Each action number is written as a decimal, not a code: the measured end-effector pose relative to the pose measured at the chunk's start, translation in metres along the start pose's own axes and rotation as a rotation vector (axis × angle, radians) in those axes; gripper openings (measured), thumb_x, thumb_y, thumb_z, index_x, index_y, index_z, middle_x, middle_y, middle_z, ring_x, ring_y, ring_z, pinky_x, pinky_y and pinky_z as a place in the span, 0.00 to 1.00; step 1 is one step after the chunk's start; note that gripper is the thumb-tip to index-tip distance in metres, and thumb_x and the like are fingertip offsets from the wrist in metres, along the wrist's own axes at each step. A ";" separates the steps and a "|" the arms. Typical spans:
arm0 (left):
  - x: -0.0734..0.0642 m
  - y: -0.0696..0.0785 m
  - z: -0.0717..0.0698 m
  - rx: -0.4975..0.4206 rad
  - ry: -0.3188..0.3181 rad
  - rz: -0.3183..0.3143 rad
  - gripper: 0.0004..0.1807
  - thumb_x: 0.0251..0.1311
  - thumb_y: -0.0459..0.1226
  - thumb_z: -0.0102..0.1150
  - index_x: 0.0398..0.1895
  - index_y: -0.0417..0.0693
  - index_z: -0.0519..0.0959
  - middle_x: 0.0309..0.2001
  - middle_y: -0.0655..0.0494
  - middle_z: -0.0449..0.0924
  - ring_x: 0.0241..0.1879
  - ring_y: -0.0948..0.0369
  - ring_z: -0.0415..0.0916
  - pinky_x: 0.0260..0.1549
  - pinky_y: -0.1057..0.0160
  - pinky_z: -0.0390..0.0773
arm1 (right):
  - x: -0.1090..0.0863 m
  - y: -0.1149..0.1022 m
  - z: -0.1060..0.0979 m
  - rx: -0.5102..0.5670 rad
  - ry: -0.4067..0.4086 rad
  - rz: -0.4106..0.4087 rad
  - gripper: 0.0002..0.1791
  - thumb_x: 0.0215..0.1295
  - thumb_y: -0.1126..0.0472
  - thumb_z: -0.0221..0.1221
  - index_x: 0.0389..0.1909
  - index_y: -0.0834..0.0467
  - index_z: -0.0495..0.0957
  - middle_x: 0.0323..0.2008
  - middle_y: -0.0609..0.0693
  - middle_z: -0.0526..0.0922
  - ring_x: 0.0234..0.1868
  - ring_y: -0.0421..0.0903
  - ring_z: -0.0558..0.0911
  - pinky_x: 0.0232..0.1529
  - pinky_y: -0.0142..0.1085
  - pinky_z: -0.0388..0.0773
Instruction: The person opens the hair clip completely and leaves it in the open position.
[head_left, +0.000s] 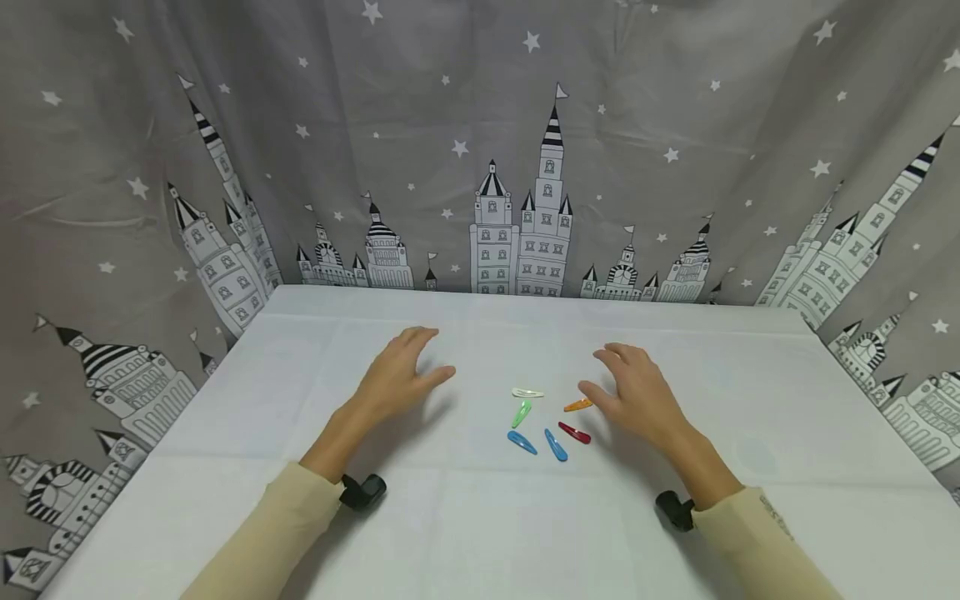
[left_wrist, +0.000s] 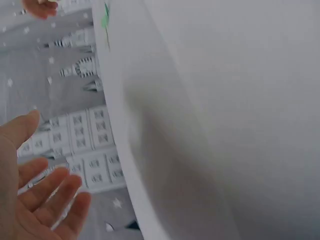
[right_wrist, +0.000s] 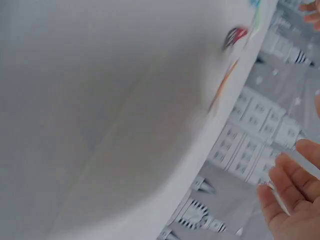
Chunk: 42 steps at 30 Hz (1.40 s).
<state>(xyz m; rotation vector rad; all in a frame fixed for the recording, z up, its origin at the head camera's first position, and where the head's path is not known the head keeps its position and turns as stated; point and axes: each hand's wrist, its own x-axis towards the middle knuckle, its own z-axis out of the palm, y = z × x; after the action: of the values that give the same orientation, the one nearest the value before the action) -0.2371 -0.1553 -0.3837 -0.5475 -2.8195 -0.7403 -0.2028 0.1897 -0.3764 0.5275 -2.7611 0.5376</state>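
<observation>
White table, castle curtain behind: left hand and right hand, spread, seemingly hover beside clips.

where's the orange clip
In the head view, the orange clip lies right of centre on the table, near the right hand and just beyond the red clip.

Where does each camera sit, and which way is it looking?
Head: on the person's head, looking forward and down at the table, clips and curtain; both hands and sleeves show.
Left wrist: looks past the left hand at table and curtain, picture turned sideways; part of the right hand shows at the top.
Right wrist: looks past the right hand, also turned; left fingertips show top right.
Shared: head and right wrist both see the red clip.
</observation>
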 end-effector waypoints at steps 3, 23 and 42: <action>-0.001 0.015 0.004 -0.085 -0.001 0.074 0.30 0.57 0.54 0.56 0.57 0.45 0.71 0.52 0.52 0.74 0.47 0.55 0.73 0.44 0.55 0.72 | -0.002 -0.013 -0.002 0.112 0.038 -0.014 0.23 0.57 0.51 0.61 0.49 0.62 0.76 0.45 0.56 0.76 0.48 0.54 0.72 0.46 0.48 0.70; -0.013 0.065 0.037 -0.285 -0.286 0.195 0.11 0.54 0.41 0.62 0.38 0.47 0.82 0.31 0.67 0.78 0.30 0.68 0.72 0.28 0.67 0.73 | -0.014 -0.056 0.021 0.412 -0.220 -0.063 0.10 0.54 0.59 0.65 0.36 0.59 0.82 0.26 0.40 0.75 0.26 0.39 0.71 0.26 0.33 0.71; -0.016 0.067 0.058 -0.378 -0.325 0.159 0.13 0.51 0.38 0.66 0.40 0.45 0.81 0.36 0.61 0.79 0.32 0.67 0.73 0.31 0.66 0.73 | -0.017 -0.063 0.041 0.363 -0.314 -0.002 0.04 0.50 0.64 0.66 0.29 0.58 0.82 0.24 0.41 0.74 0.25 0.38 0.71 0.27 0.32 0.69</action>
<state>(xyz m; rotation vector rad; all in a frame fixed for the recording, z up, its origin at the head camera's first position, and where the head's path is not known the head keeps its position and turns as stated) -0.2008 -0.0765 -0.4083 -1.0229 -2.8796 -1.2632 -0.1699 0.1235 -0.3992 0.7521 -2.9652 1.0480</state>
